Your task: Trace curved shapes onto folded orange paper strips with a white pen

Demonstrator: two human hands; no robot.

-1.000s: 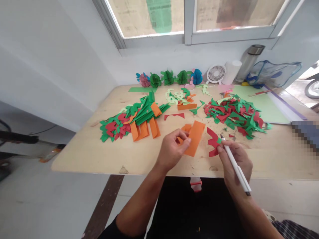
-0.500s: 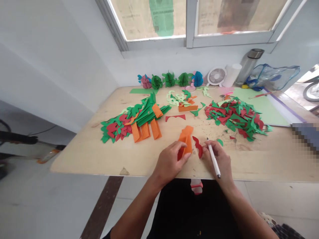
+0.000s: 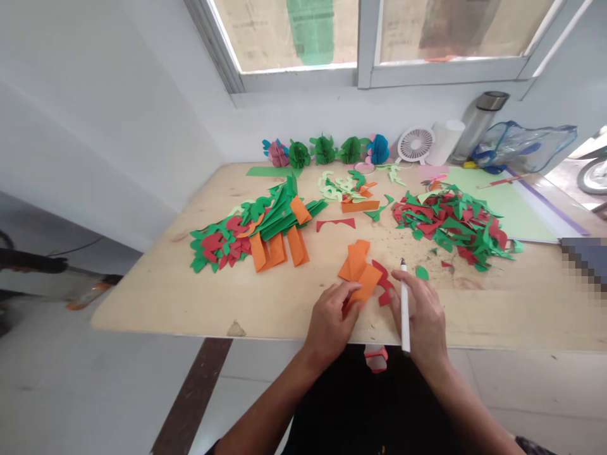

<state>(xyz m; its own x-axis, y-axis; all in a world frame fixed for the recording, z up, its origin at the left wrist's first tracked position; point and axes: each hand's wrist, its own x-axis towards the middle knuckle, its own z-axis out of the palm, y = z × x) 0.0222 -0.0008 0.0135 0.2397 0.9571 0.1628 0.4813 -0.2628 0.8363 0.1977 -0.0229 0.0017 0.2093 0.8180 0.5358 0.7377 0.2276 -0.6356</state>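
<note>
At a pale wooden table (image 3: 165, 297), a person's left hand (image 3: 332, 321) pinches a folded orange paper strip (image 3: 368, 282) narrowly between thumb and fingers, while the right hand (image 3: 430, 319), loosely curled, holds a slim white pen (image 3: 404, 309) with its dark tip pointing toward 12 o'clock. The scalloped red paper cut-out (image 3: 382, 278), raised over the table a second ago, has come down beside the strip, and a small rounded green paper scrap (image 3: 422, 273) now sits loose at 12 o'clock from the right hand; the change brings red and orange paper close together between the hands, with the pen at the ready. The cut-out lies at 10 o'clock from the right hand, with the thumb at its edge; whether the thumb grips it, the view cannot tell. From the left hand, the held strip extends toward 2 o'clock and other orange paper pieces (image 3: 355, 258) lie at 1 o'clock, partly under it. Toward 11 o'clock from the left hand rest folded orange strips (image 3: 276, 248) and a stack of folded green paper (image 3: 275, 215); a heap of red and green paper offcuts (image 3: 450, 221) spreads at 1 o'clock from the right.
</note>
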